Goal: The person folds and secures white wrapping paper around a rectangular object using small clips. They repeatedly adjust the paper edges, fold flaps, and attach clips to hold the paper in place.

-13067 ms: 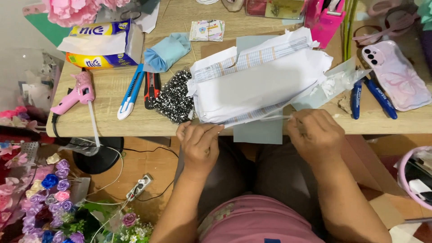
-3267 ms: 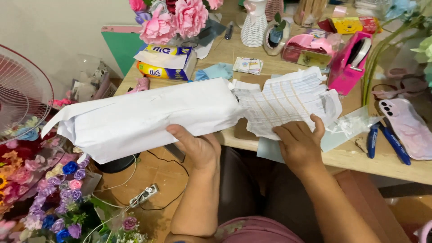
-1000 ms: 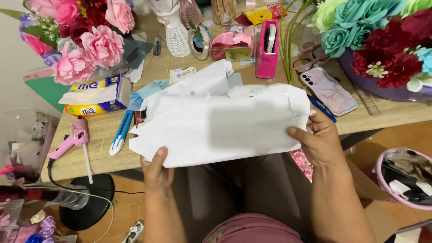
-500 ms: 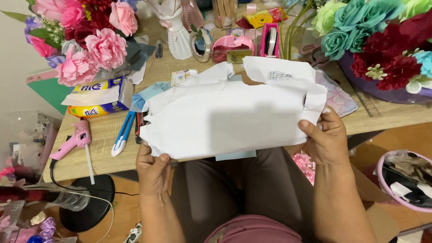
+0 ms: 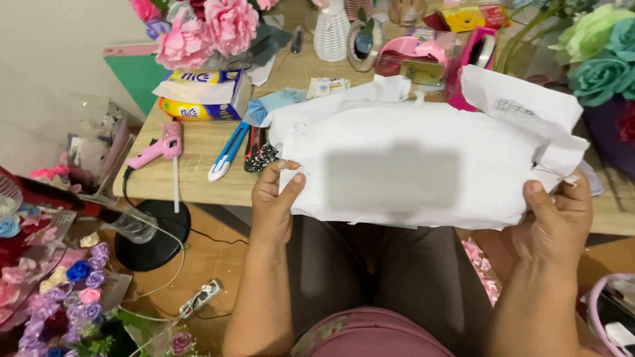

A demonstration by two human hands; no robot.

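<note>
The white paper bundle (image 5: 423, 165) is being held flat over the near edge of the table (image 5: 198, 165), above the lap, gripped at both ends. The left hand (image 5: 272, 205) is clamping the bundle's left edge: thumb on top, the other fingers hidden under the sheet. The right hand (image 5: 557, 221) is pinching the right lower corner the same way, thumb on the upper face, remaining fingers beneath.

Change noted against half a second earlier: the bundle is being held lower and more level, and its crumpled upper-right flap is being seen turned up and further out toward the pink tape dispenser (image 5: 477, 56). A few seconds earlier the same paper was being carried as a long roll stretching off the table's left edge; it is now being presented as a broad folded packet. Judgement: the wrapping or folding of the paper is being advanced, with edges not yet tidy at the right end.

Nearby, untouched, on the table toward its left edge: a pink glue gun (image 5: 157, 147), a blue cutter (image 5: 228, 151), a tissue box (image 5: 202, 92). Pink paper flowers (image 5: 208, 26) are standing at the far edge.
</note>
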